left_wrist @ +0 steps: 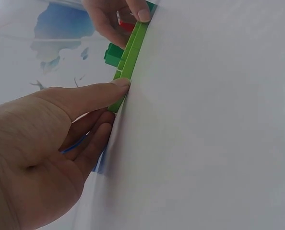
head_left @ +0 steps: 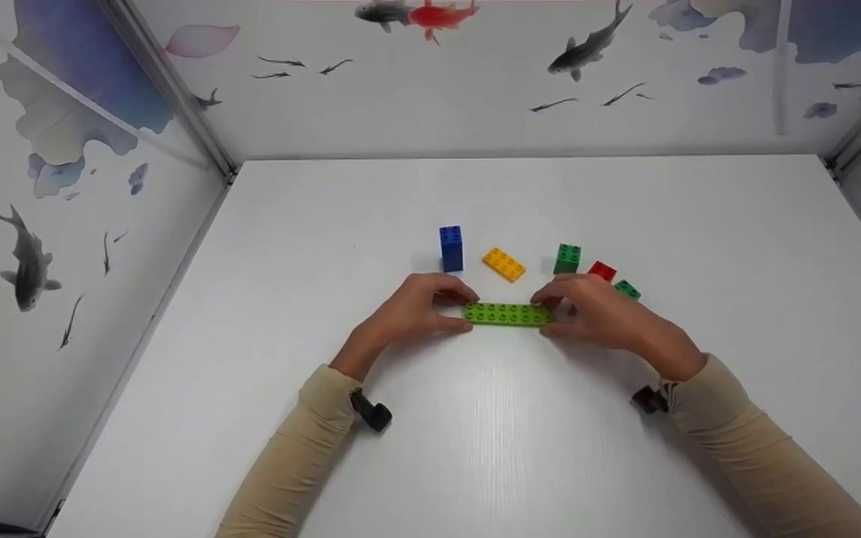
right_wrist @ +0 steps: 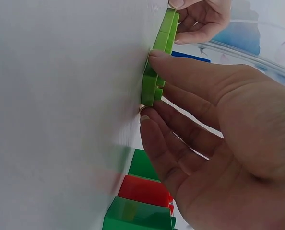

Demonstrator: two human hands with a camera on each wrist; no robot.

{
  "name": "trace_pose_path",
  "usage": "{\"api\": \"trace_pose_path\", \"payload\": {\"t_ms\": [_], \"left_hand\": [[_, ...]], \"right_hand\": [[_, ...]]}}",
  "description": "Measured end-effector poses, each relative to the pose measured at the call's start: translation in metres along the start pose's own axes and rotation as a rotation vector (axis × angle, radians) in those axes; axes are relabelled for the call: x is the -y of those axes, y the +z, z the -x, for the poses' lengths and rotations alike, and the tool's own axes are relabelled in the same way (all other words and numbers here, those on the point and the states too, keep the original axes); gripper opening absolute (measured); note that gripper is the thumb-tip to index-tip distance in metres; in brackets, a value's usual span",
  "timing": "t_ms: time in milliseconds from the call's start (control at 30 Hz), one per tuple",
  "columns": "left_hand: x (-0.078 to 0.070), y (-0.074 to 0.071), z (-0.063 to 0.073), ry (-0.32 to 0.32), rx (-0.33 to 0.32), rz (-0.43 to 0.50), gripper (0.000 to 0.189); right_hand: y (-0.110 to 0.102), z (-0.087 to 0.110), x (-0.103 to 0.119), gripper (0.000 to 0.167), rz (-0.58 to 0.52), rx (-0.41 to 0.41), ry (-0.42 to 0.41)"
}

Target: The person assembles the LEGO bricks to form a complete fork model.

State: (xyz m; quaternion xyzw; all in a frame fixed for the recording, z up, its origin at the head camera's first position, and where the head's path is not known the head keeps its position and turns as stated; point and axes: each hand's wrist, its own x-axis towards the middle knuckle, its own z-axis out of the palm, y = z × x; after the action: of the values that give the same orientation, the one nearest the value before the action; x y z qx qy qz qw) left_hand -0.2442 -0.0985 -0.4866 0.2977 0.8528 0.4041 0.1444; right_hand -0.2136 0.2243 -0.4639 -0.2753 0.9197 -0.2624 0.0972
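On the white table lies a long light green toy building block (head_left: 507, 314), two rows of studs upward, with a seam across its side in the right wrist view. My left hand (head_left: 430, 306) pinches its left end between thumb and fingers. At the opposite end, the thumb and fingers of my right hand (head_left: 591, 310) pinch it too. The left wrist view shows my left thumb on the near side of the block (left_wrist: 129, 60). In the right wrist view, my right thumb presses the near side of the block (right_wrist: 149, 86), and its fingers are partly hidden behind.
Behind the hands stand a tall blue block (head_left: 451, 249), a flat yellow block (head_left: 504, 264) and a green block (head_left: 568, 258). A red block (head_left: 602, 270) and another green block (head_left: 627, 289) sit beside my right hand, partly hidden. A printed wall (head_left: 475, 112) borders the table's far edge.
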Motion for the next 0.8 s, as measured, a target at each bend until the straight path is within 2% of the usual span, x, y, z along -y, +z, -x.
{"api": "trace_pose_path", "payload": {"t_ms": [333, 500, 667, 800], "left_hand": [[0.001, 0.0, -0.001, 0.031, -0.013, 0.024, 0.04], [0.002, 0.001, -0.001, 0.042, -0.014, 0.039, 0.038], [0.002, 0.001, -0.001, 0.054, -0.013, 0.052, 0.036], [0.003, 0.001, -0.001, 0.057, -0.016, 0.055, 0.036]], "right_hand": [[-0.005, 0.004, -0.002, 0.045, -0.007, -0.034, 0.007], [-0.011, 0.006, -0.004, 0.043, 0.008, -0.081, -0.027], [-0.015, 0.011, -0.008, 0.04, 0.004, -0.123, -0.012], [-0.018, 0.016, -0.012, 0.036, -0.001, -0.193, -0.035]]}}
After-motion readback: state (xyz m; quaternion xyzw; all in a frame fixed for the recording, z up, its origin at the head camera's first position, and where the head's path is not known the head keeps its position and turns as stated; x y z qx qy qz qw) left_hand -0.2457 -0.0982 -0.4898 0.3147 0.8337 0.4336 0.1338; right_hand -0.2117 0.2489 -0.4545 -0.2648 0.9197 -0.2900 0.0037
